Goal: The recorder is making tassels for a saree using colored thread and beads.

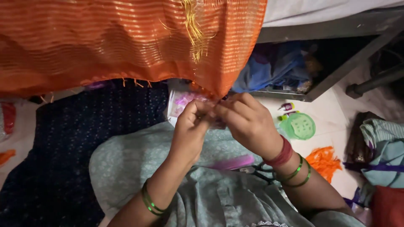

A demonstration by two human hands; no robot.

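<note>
The person sits on the floor, and both hands meet at the lower corner of an orange cloth point(126, 42) that hangs down from above. The left hand point(191, 126) and the right hand point(248, 122) are touching each other, fingertips pressed together, and they pinch the fringe at the cloth's edge just above them. What exactly is between the fingertips is too small to tell; it seems to be a few threads. The cloth lies upward and to the left from the grip, and its lower hem runs almost level, away to the left. Both hands are equally near to the corner.

Higher on the cloth, straight above the grip, a bundle of yellow threads point(193, 25) hangs loose. Just behind the hands there is a clear plastic bag point(179, 103) with something pink in it. To the right of the grip, on the pale floor, stands a round green container point(301, 126), and below it lies a small heap of orange threads point(324, 162). Under the right wrist, on the person's lap, I see a pink thing and the handles of scissors point(259, 170), partly hidden by the arm. Nothing stands between the hands and the cloth.
</note>
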